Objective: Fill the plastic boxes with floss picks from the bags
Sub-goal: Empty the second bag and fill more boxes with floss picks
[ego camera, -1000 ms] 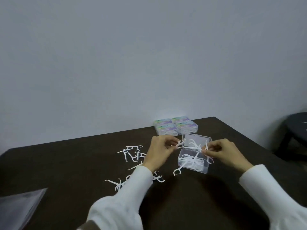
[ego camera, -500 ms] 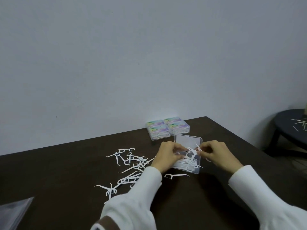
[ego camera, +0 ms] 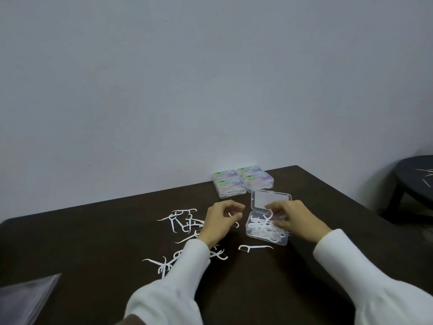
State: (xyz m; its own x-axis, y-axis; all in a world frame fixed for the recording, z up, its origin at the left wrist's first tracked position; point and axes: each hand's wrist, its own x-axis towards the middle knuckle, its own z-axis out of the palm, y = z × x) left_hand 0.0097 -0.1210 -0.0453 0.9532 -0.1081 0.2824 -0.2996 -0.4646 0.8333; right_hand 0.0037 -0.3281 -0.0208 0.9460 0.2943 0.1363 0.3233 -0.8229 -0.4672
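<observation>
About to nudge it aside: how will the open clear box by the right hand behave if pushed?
The open clear box looks thin and light, so it probably slides easily on the smooth dark table. Its raised lid may flap. Picks poking over the rim could spill.

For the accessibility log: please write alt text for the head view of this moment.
A person's right hand pinches floss picks over an open clear plastic box on a dark table, while the left hand pinches one pick beside it. Loose floss picks lie scattered to the left, and four closed boxes sit by the wall.

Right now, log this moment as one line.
open clear plastic box: part-filled | right hand: arranging picks inside | left hand: pinching white floss pick
</observation>
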